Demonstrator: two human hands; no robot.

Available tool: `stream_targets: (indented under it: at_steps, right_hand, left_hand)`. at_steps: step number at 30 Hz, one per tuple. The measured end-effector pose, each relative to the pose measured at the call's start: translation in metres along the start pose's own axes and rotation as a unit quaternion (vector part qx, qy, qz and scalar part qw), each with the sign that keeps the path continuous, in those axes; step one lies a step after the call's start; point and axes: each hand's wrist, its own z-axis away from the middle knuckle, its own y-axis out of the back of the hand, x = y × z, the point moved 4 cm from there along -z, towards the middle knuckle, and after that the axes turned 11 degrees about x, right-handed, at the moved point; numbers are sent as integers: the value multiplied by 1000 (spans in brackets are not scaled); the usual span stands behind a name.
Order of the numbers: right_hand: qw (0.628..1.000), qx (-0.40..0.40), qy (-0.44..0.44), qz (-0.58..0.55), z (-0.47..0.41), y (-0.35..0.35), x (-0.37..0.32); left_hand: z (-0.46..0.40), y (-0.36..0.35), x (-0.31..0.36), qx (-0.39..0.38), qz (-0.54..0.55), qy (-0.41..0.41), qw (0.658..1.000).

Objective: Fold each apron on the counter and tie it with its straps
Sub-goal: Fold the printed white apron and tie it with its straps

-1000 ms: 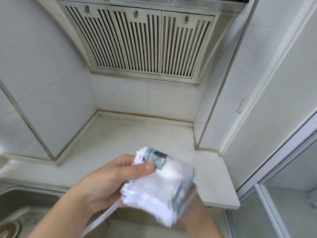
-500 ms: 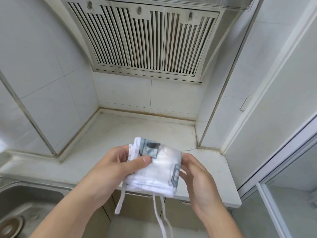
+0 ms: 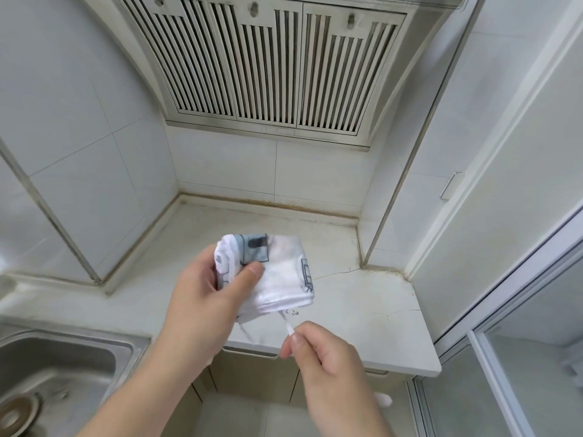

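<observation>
White tiled walls (image 3: 94, 171) enclose a pale stone counter (image 3: 362, 310) with hairline cracks near its right corner. Above it hangs a slatted metal range hood (image 3: 271, 64). At lower left sits a stainless steel sink (image 3: 63, 367); its basin holds only a drain fitting (image 3: 19, 411). At right stands a glass sliding door (image 3: 520, 357).

Folded apron (image 3: 280, 272): a compact white bundle with grey-blue print, held above the counter's front area. Left hand (image 3: 205, 298): grips the bundle, thumb pressed on top. Right hand (image 3: 321, 351): pinches a thin white strap (image 3: 285, 321) trailing from the bundle's lower edge. A second strap appears to hang beside it, blurred.
</observation>
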Motion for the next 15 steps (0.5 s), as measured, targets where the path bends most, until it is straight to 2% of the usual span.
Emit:
stream_targets:
  at_steps: [2,4,6,8,11,15]
  right_hand:
    - [987,5,108,119,7,6,-15]
    - [957,35,213,195,5,18,-31]
    - [928,74,290,220,-1,35,-48]
    - [917,82,322,223,-11,48,-61]
    - [955,42,276,103,-23,58,-66]
    - [983,-8,172,-69,-26,57,-65]
  left_hand:
    - [3,-1,-3,-1,-104,-76,992]
    - [5,-3,-10,-47,-179,-109,977]
    - [9,-6,-14,-116,-196,-112,967]
    - [14,-11,-8,-191,-168,-91,963]
    - [21,-17,0,-277,-43,-10,960]
    - [25,-19,3,-312,21,37,949]
